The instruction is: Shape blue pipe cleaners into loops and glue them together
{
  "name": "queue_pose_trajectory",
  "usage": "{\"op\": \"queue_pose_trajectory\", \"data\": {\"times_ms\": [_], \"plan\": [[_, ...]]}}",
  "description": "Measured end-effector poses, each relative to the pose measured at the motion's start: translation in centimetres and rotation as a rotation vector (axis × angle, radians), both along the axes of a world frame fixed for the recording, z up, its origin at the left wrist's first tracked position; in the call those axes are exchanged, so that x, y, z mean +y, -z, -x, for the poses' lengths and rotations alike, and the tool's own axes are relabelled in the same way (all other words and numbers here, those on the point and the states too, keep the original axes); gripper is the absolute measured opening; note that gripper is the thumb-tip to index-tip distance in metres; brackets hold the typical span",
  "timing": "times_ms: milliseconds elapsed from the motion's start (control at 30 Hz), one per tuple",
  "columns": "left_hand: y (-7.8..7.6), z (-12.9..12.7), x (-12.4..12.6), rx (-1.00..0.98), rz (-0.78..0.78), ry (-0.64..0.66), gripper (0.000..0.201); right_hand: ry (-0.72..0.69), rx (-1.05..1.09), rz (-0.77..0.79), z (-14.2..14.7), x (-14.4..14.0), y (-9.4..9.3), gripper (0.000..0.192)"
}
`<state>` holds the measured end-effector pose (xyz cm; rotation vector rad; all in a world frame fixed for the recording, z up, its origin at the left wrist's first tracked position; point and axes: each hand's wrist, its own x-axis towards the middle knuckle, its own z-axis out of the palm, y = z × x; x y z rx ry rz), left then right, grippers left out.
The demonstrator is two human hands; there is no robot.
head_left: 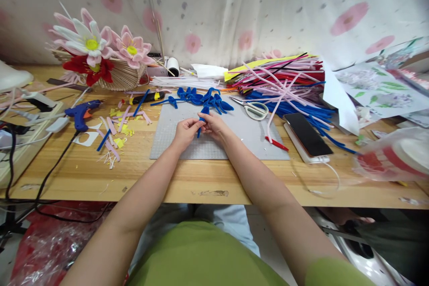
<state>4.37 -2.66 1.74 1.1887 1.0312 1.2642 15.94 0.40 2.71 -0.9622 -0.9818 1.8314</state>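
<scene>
Both hands meet over a grey cutting mat [254, 143], holding a blue pipe cleaner piece [204, 111] between them. Its wider, leaf-like top rises above the fingers, and a thin stem end points down below. My left hand [187, 133] pinches it from the left side; my right hand [216, 126] grips it from the right with curled fingers. The fingers hide its middle. Just beyond, several shaped blue pipe cleaner pieces [201, 97] lie along the mat's far edge. To their right are scissors [253, 109] with pale handles.
A blue glue gun [80, 114] and scattered pipe cleaner scraps [115, 132] lie left. Pipe cleaner flowers [90, 44] stand behind them. Toward the right are bundled pipe cleaners [284, 76], a red-handled tool [276, 144], a phone [308, 134] on a white block, and a bagged cup [395, 156].
</scene>
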Motion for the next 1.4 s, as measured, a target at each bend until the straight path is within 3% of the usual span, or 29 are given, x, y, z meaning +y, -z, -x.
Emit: {"op": "queue_pose_trajectory", "data": {"times_ms": [267,500,667,800,933,1067,1200,1400], "plan": [[-0.7,-0.4,-0.6,-0.007,-0.073,-0.066,0.024,-0.119,0.094,0.230,0.2,-0.4,-0.3,0.030],[-0.4,-0.5,-0.5,0.027,-0.101,-0.071,0.021,-0.100,0.120,0.230,0.3,-0.5,-0.6,0.026],[0.0,-0.2,0.5,0.095,-0.117,-0.075,0.020,0.150,0.076,0.018,-0.1,0.1,-0.4,0.037],[-0.4,0.4,0.7,0.177,-0.055,-0.116,0.021,0.287,-0.031,-0.138,-0.7,0.6,0.1,0.033],[-1.0,0.8,0.5,0.182,0.094,-0.056,0.022,0.307,-0.197,-0.377,-0.6,0.4,0.3,0.024],[-0.6,1.0,0.5,0.300,0.047,-0.129,0.032,0.256,-0.325,-0.603,0.0,0.1,0.7,0.016],[0.0,1.2,0.9,0.344,0.047,-0.149,0.032,0.190,-0.394,-0.631,0.1,0.3,1.3,0.016],[-0.1,1.5,0.9,0.328,0.111,-0.155,0.030,0.287,-0.471,-0.643,0.1,0.3,1.8,0.020]]}}
